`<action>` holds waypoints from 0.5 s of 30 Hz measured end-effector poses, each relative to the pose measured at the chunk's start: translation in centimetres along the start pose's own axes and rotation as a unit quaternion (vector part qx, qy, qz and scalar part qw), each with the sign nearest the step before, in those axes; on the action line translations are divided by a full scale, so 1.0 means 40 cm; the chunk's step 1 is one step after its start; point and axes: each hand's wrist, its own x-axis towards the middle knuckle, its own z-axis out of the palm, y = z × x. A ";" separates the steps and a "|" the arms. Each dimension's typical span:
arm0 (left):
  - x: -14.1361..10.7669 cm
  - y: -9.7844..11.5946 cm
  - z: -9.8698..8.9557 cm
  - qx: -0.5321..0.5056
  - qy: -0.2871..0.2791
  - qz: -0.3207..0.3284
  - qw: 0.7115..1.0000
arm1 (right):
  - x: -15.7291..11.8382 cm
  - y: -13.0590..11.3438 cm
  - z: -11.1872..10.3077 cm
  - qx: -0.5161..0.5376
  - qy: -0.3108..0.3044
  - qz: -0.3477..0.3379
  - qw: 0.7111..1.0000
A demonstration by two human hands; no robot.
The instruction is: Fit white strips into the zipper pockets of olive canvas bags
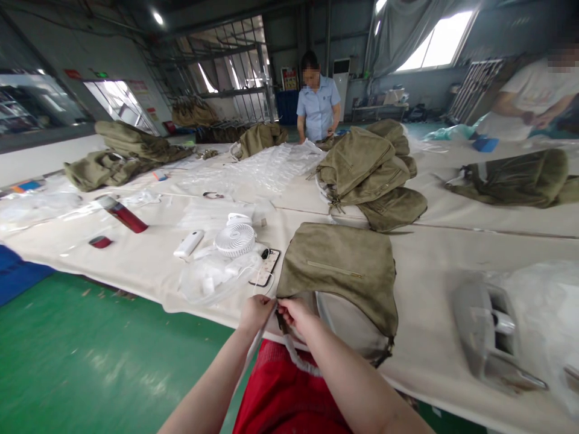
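An olive-green bag (339, 265) with a zipper across it lies on the cream-covered table in front of me, its pale lining showing along the lower edge. At the bag's lower left corner, my left hand (257, 314) is closed in a pinch on a pale strap (253, 349) that hangs over the table edge. Close beside it, almost touching, my right hand (295, 314) has its fingers curled at the same corner, by a dark strap end. What exactly the right fingers pinch is too small to tell. A plastic-wrapped strap (296, 360) hangs below the right hand.
Left of the bag are a phone (266, 267), a white fan (235, 239), plastic bags and a red flask (129, 218). More olive bags (362, 166) are piled behind. A tape dispenser (493, 337) stands right. A person (318, 102) works across the table, another (534, 102) at right.
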 end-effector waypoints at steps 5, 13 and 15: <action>-0.059 0.029 0.023 0.256 0.055 0.152 0.953 | 0.009 -0.002 -0.001 -0.006 0.007 0.026 1.000; -0.111 -0.005 0.045 0.334 0.022 0.242 0.911 | 0.005 -0.005 -0.002 0.014 -0.003 0.014 1.000; -0.106 -0.009 0.038 0.257 0.029 0.223 0.940 | 0.005 -0.007 0.001 0.012 -0.004 0.000 1.000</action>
